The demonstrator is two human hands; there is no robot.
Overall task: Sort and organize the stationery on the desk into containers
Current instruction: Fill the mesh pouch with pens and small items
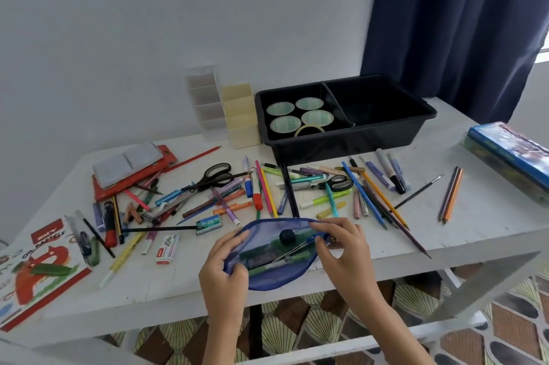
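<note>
While both hands (225, 263) pinch it, pouch (276, 272) between

Bench (463, 234), free room and obstructions.

Near right: bare surface from the mesh pouch (276, 257) out to the right edge; open passage.

Near left, front strip: bare between the oil pastels box (38, 269) and the pouch.

Middle band: blocked by a dense scatter of pens and pencils (297, 195), with two pairs of scissors (215, 176) among them, running left to right.

Far centre: black tray (344, 124), right compartment open from above; left compartment holds tape rolls (298, 115).

Far left of the tray: cream organiser (240, 115) and clear organiser (205, 97), standing just beside each other.

Far right edge: blue box (511, 153); three pencils (450, 198) near it, bare bench around them.
</note>
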